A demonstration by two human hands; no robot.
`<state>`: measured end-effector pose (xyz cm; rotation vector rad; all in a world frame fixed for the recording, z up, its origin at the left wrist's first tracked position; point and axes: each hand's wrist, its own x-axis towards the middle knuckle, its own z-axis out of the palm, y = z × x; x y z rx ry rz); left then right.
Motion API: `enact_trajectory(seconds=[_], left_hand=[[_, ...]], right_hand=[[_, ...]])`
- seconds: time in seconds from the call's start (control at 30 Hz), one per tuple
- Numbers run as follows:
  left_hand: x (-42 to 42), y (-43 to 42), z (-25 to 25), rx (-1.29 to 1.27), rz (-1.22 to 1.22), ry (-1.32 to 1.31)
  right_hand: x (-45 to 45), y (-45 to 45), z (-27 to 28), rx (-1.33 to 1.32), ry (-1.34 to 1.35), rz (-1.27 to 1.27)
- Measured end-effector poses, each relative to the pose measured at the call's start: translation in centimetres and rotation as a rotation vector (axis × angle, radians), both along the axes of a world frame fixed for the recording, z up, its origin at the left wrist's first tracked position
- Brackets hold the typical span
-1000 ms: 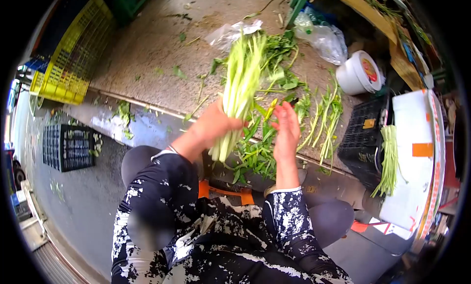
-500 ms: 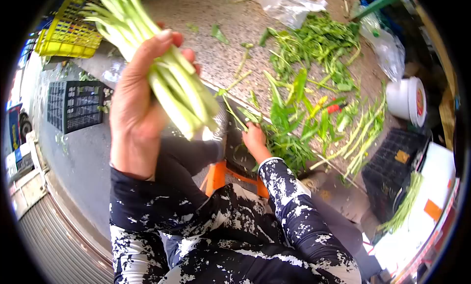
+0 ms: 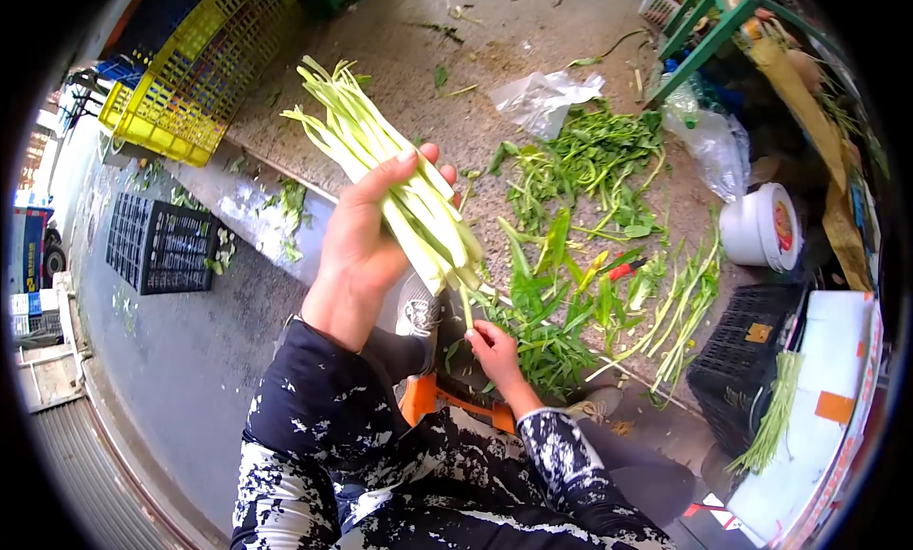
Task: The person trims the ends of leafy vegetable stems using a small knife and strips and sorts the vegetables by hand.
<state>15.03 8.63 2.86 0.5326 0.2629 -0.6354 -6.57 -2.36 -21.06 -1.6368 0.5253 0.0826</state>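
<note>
A bundle of pale green vegetable stalks (image 3: 404, 193) is wrapped in my left hand (image 3: 366, 236), tilted with its thick cut ends toward me. My right hand (image 3: 495, 355) pinches the lower end of a single thin stalk (image 3: 466, 303) just under the bundle. The top of that stalk meets the bundle's cut ends. Beside my right hand lies a heap of long-leaved greens (image 3: 547, 346). A red-handled knife (image 3: 625, 269) rests among the leaves, its blade partly hidden.
Trimmed leaves (image 3: 590, 160) and loose stems (image 3: 689, 298) are spread on the ground. A clear plastic bag (image 3: 547, 101), a white bucket (image 3: 761, 229) and a black crate (image 3: 747, 360) stand around them. More stalks (image 3: 775, 412) lie on a white box (image 3: 827, 360). Yellow (image 3: 190, 84) and black (image 3: 164, 244) crates are leftward.
My left hand has moved right and down with the bundle. My right hand has come away from the leaves and holds a stalk against the bundle's ends. The view has shifted.
</note>
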Motion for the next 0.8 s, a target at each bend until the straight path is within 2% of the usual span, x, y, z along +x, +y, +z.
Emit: enact_trajectory(seconds=[0.1, 0.17, 0.27, 0.33, 0.4, 0.5, 0.53, 0.6, 0.67, 0.8], left_hand=[[-1.2, -1.3, 0.7, -0.010, -0.074, -0.032], [-2.4, -2.5, 1.2, 0.013, -0.116, -0.043], [-3.8, -4.4, 0.1, 0.055, -0.226, -0.116], [-5.7, -6.2, 0.8, 0.085, -0.219, -0.254], [-6.8, -7.6, 0.7, -0.009, -0.210, -0.249], [-8.2, -9.2, -0.1, 0.010, -0.214, -0.254], [-8.8, -9.7, -0.4, 0.019, -0.193, -0.245], [-9.4, -10.3, -0.2, -0.040, -0.223, -0.189], [-10.1, -10.5, 0.0, -0.079, -0.283, -0.151], [-10.9, -10.8, 0.3, -0.200, -0.327, -0.117]], right_hand=[[2.1, -0.5, 9.6, 0.228, -0.199, -0.351], [3.2, -1.9, 14.9, 0.150, -0.341, -0.449], [4.4, -3.6, 23.1, 0.028, -0.604, -0.436], [4.7, -4.3, 26.4, -0.110, -0.669, -0.319], [4.9, -4.4, 27.4, -0.108, -0.619, -0.316], [4.2, -4.8, 26.7, -0.185, -0.487, -0.299], [3.9, -5.2, 26.5, -0.198, -0.489, -0.304], [3.2, -5.7, 26.5, -0.396, -0.477, -0.311], [2.6, -6.0, 26.3, -0.321, -0.475, -0.332], [1.8, -6.5, 26.3, -0.441, -0.475, -0.327]])
